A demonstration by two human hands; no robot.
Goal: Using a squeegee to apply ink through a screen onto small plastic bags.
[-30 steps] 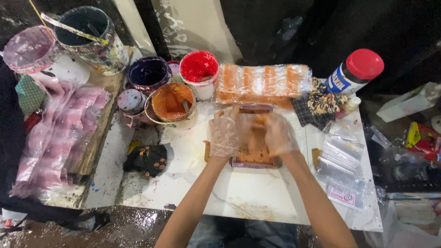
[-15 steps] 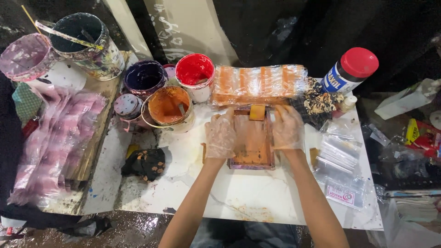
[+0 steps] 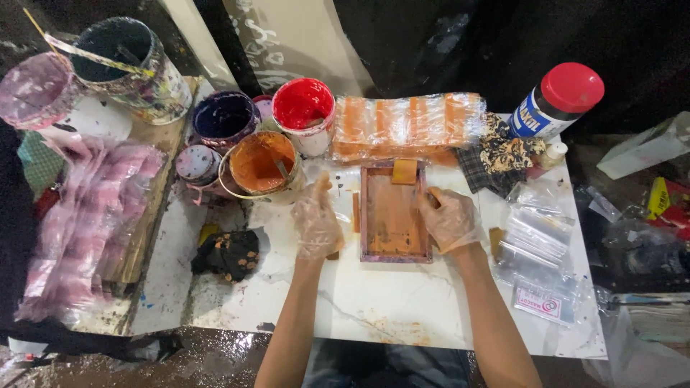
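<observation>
Small screen frame [image 3: 394, 212] lay flat at table [image 3: 374, 302] centre, orange squeegee block [image 3: 404, 171] parked at its 12 o'clock. Gloved right hand [image 3: 449, 218] gripped the 3 o'clock rail, likely pinning it. Left hand [image 3: 315, 221] lay open, palm down, at 9 o'clock. Orange paint tub [image 3: 256, 164] within reach at 10 o'clock.

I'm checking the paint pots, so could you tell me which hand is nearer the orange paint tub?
Left. The left hand lies just below and right of the orange paint tub, almost touching it. The right hand rests on the far side of the framed screen.
</observation>
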